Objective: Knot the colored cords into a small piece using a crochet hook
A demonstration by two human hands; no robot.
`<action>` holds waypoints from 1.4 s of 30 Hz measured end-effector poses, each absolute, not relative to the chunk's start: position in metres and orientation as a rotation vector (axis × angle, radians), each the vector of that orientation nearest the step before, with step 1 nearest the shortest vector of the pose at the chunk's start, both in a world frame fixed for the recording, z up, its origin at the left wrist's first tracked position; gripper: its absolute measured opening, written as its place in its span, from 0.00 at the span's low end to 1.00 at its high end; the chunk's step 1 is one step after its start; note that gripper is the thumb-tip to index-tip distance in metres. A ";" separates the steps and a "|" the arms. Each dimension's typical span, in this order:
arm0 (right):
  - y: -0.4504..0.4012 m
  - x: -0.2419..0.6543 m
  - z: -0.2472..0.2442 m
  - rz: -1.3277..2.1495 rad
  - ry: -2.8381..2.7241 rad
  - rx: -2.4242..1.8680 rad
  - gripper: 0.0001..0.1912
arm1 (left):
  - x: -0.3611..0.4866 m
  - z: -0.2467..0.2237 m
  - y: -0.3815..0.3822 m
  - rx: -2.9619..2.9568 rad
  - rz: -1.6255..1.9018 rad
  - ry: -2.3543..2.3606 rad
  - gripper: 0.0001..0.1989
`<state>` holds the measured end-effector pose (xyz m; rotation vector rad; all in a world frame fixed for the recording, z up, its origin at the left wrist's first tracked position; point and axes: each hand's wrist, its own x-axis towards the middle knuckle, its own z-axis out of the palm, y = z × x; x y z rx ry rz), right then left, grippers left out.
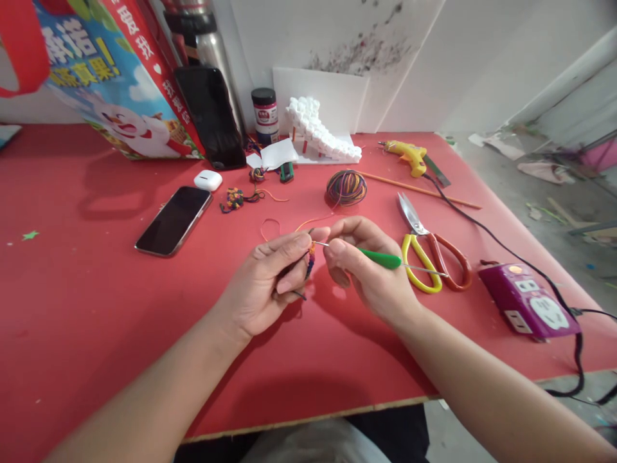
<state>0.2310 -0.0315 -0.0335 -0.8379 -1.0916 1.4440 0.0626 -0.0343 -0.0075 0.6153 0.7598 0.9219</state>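
Note:
Near the middle of the red table, my left hand [267, 276] pinches a small crocheted piece [311, 260] in orange, purple and dark yarn. My right hand [366, 263] is closed round a crochet hook with a green handle [383, 258]; its thin metal tip meets the top of the piece. A strand of orange yarn [313, 222] runs from my left hand back to a multicoloured yarn ball [346, 188] just behind the hands. Farther back on the left lies another small crocheted piece [234, 199] with loose dark ends.
Scissors [424, 241], a purple power block [530, 301] with cables, and a yellow glue gun [407, 156] lie right. Left are a phone [174, 220], a white earbud case [207, 180] and an upright black phone [211, 118]. A white model [321, 132] and paint jar [265, 116] stand behind.

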 end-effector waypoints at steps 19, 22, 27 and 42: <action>-0.031 0.235 -0.041 1.495 -1.208 -0.936 0.16 | 0.058 -0.014 -0.030 0.642 0.904 0.795 0.13; -0.030 0.235 -0.043 1.508 -1.186 -0.956 0.16 | 0.057 -0.014 -0.029 0.613 0.895 0.794 0.11; -0.029 0.237 -0.043 1.530 -1.173 -0.913 0.15 | 0.054 -0.016 -0.026 0.599 0.882 0.761 0.10; -0.031 0.242 -0.029 1.225 -1.449 -0.971 0.12 | 0.044 -0.019 -0.020 1.135 1.080 1.135 0.15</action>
